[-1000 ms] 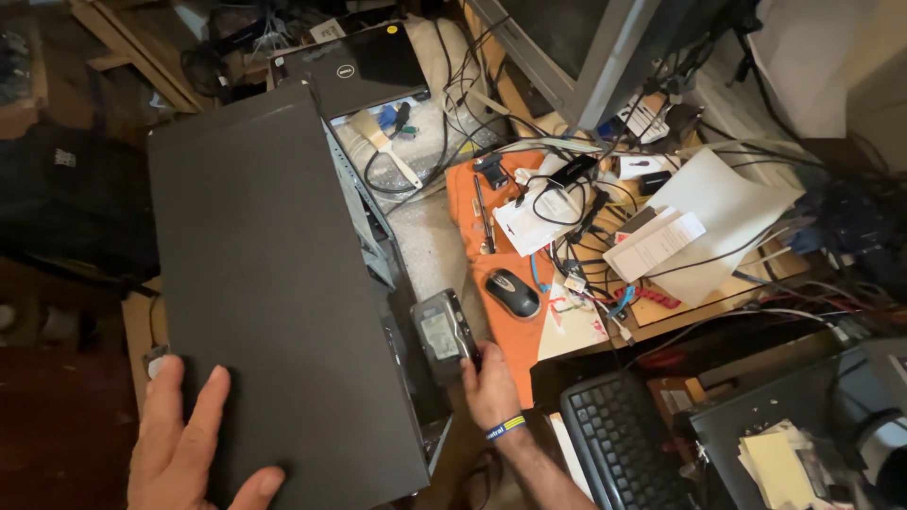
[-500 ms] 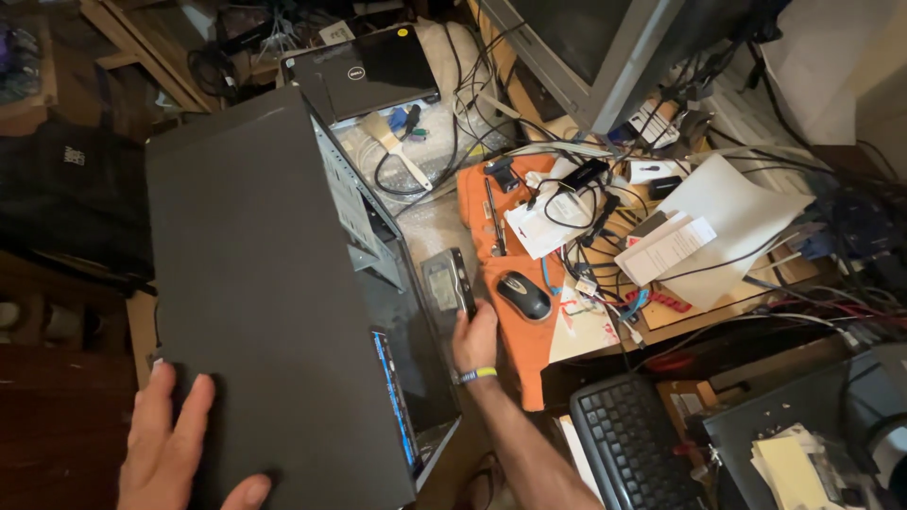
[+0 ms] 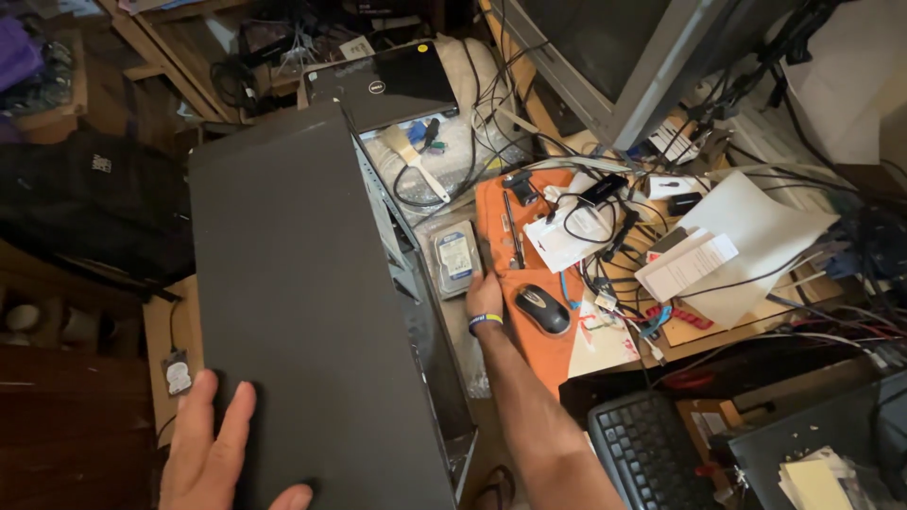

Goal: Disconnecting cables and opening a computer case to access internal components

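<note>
- while the tall dark grey metal computer tower case (image 3: 312,312) leans, keeping the broad side panel braced looks wise, so the case cannot tip as the drive is handled.
- left hand (image 3: 222,453) lies flat and spread wide on the panel near its lower edge, pressing, gripping nothing.
- right hand (image 3: 484,295) is partly closed on the lower end of a silver rectangular hard drive (image 3: 456,257), which sits just beside the case's open side, near a black computer mouse (image 3: 542,309) on the orange mat (image 3: 529,349) of the cluttered desk.
</note>
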